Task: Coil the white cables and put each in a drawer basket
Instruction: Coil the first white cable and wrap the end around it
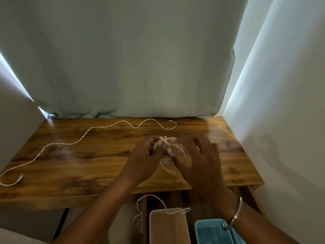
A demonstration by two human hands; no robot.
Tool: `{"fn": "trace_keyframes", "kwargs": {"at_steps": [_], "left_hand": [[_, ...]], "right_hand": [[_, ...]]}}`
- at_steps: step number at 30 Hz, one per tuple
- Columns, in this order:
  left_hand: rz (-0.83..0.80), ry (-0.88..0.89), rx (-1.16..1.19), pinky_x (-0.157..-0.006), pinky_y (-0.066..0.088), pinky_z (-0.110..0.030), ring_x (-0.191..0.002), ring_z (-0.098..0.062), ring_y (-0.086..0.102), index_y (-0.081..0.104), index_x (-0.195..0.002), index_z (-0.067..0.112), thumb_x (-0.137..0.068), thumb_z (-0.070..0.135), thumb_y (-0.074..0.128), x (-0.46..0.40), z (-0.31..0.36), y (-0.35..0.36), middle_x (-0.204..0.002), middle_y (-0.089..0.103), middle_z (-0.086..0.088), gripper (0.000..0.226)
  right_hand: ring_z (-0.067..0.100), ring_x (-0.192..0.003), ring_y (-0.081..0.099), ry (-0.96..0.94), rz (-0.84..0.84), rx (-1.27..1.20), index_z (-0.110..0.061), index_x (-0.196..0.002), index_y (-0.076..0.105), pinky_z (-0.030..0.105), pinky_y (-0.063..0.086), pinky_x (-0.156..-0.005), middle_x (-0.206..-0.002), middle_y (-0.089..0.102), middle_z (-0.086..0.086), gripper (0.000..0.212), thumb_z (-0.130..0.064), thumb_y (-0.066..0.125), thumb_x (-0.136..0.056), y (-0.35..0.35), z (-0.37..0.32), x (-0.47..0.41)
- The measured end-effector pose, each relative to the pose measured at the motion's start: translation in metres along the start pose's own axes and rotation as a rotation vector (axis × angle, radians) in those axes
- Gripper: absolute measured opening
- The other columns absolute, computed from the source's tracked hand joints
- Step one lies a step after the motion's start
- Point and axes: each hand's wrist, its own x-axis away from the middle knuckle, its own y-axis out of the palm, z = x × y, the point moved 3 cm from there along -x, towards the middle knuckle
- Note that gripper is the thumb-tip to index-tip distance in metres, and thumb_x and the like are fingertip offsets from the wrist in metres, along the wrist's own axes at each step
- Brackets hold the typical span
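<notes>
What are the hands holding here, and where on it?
A coiled white cable: the left hand grips the bundle's left side, the right hand its right side.

White cable coiled [171, 152] above desk, second cable [88, 133] uncoiled — cream basket [168, 226]
</notes>
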Motion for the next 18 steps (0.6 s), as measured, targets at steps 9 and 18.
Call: {"fn": "trace_keyframes", "kwargs": {"at_steps": [9, 18], "left_hand": [[-0.065, 0.121, -0.12, -0.077, 0.057, -0.019, -0.09, -0.004, 0.073, 0.07, -0.123, 0.022, -0.103, 0.017, 0.058, 0.001, 0.0, -0.002, -0.099, 0.077, 0.008, 0.023], [0.201, 0.329, -0.357, -0.07, 0.056, -0.022, -0.083, -0.002, 0.069, 0.07, -0.117, 0.023, -0.1, 0.017, 0.062, -0.011, 0.015, -0.026, -0.096, 0.074, 0.014, 0.02]], "right_hand": [[0.006, -0.082, 0.068, -0.039, -0.109, -0.034, -0.029, -0.103, 0.071, 0.033, 0.046, -0.086, -0.097, 0.076, -0.013, 0.01, -0.036, 0.069, -0.097, -0.007, -0.009, -0.009], [0.007, -0.08, 0.076, 0.685, -0.47, -0.771, -0.025, -0.099, 0.077, 0.024, 0.062, -0.069, -0.086, 0.081, -0.005, 0.014, -0.027, 0.082, -0.086, -0.013, -0.004, -0.044]]}}
